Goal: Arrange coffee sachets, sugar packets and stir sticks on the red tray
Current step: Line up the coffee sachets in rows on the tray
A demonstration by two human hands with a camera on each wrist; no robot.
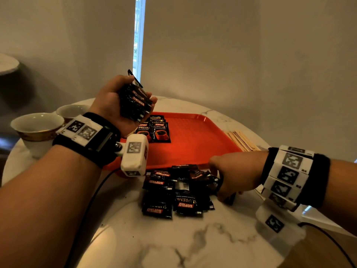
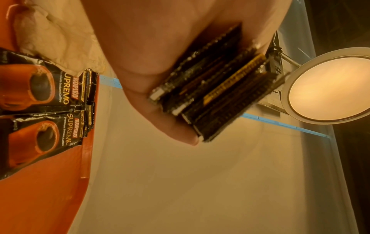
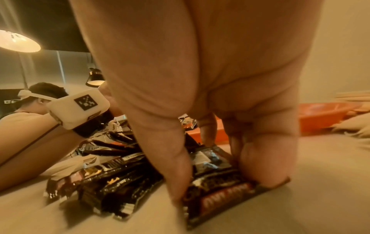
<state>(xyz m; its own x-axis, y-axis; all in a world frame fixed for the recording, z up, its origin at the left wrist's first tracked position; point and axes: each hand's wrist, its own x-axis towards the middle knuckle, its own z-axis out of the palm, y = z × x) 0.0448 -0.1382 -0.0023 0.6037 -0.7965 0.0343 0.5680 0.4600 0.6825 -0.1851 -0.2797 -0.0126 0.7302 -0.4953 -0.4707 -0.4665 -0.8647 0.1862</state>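
Note:
My left hand [image 1: 123,105] is raised above the tray's left end and grips a stack of black coffee sachets [image 1: 135,102], seen edge-on in the left wrist view as a stack of sachets [image 2: 216,88]. Two rows of sachets [image 1: 154,130] lie face up on the red tray [image 1: 193,140]. A loose pile of sachets [image 1: 177,190] lies on the marble table in front of the tray. My right hand [image 1: 229,176] reaches down into the pile's right side; thumb and fingers [image 3: 176,174] pinch a sachet [image 3: 224,196] there. Wooden stir sticks [image 1: 241,140] lie right of the tray.
Two white cups with gold bands [image 1: 36,130] stand at the table's left edge. The round marble table [image 1: 173,238] has bare surface near me. Cables run from both wrist cameras. Another person [image 3: 30,114] sits behind, seen in the right wrist view.

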